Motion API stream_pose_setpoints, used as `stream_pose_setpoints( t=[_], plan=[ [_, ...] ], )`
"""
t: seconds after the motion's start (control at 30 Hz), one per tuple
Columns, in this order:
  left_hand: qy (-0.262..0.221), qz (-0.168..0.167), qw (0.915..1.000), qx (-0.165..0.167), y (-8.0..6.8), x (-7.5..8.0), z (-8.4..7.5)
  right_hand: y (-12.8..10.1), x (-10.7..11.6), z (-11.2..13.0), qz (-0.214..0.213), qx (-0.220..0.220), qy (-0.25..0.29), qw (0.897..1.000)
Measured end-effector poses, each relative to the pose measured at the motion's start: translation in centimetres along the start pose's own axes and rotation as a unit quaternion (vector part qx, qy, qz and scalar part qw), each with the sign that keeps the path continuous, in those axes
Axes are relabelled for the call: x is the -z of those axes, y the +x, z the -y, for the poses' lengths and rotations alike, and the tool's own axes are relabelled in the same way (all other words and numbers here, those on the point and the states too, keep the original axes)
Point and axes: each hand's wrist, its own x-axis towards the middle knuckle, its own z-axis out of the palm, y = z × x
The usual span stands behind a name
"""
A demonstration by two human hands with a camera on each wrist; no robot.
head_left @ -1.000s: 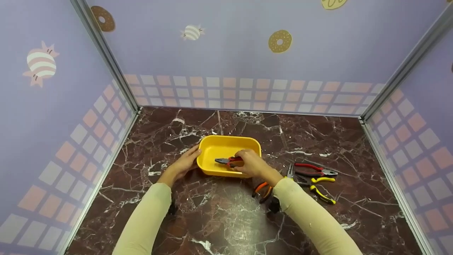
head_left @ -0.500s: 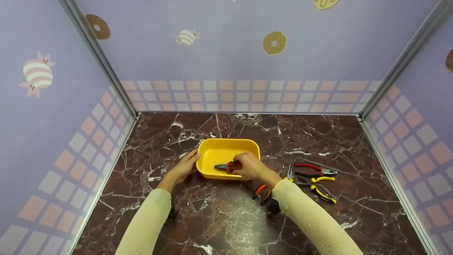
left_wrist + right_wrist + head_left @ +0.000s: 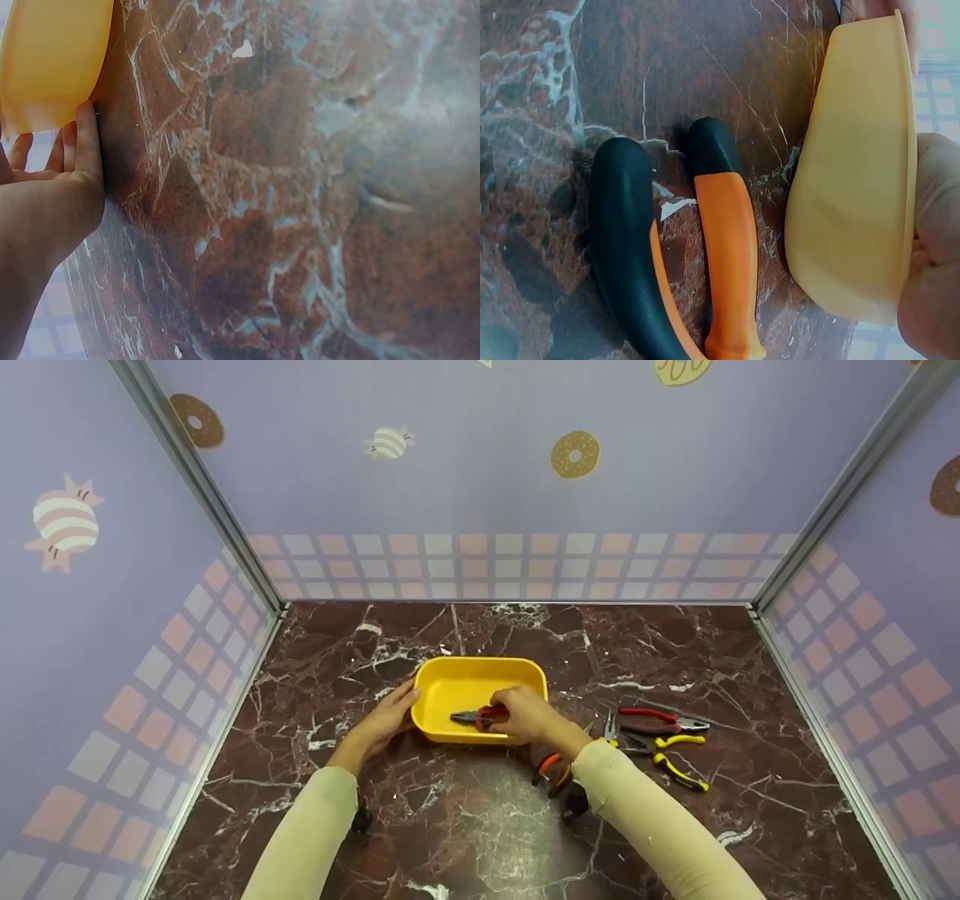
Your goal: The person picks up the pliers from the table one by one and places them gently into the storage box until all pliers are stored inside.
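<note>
A yellow plastic bin (image 3: 450, 688) stands on the marbled surface. My left hand (image 3: 384, 720) rests its extended fingers against the bin's left outer wall, also visible in the left wrist view, where the hand (image 3: 56, 199) touches the bin's end (image 3: 56, 67). Reaching over the near right rim, my right hand (image 3: 529, 716) grips red-and-black-handled pliers (image 3: 466, 716) low inside the bin, their jaws pointing left. Its fingers cover much of the handles. In the right wrist view the bin's wall (image 3: 855, 172) hides the pliers, and only part of the right hand (image 3: 941, 217) shows.
Right of the bin lie red-and-black-handled pliers (image 3: 664, 722), yellow-and-black-handled pliers (image 3: 679, 761) and long-nosed pliers (image 3: 610, 727). Orange-and-black handles (image 3: 731, 247) lie beneath the right wrist. Patterned lilac panels (image 3: 487, 495) enclose the surface at the back and both sides.
The head view has tilted and shifted slightly. The right hand has lowered the pliers a little toward the bin's floor and still holds them. The left hand stays against the bin.
</note>
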Motion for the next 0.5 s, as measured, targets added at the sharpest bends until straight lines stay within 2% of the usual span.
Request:
stream_pose_setpoints(
  t=[0.27,0.5],
  plan=[
    [-0.003,-0.004,1.0,0.001,-0.16,0.13,-0.09,0.07,-0.17,0.18,0.013,-0.014,0.001,1.0],
    [-0.015,0.005,0.9998,-0.01,0.37,0.09,0.24,0.23,-0.15,-0.01,0.007,-0.017,-0.003,1.0]
  ],
)
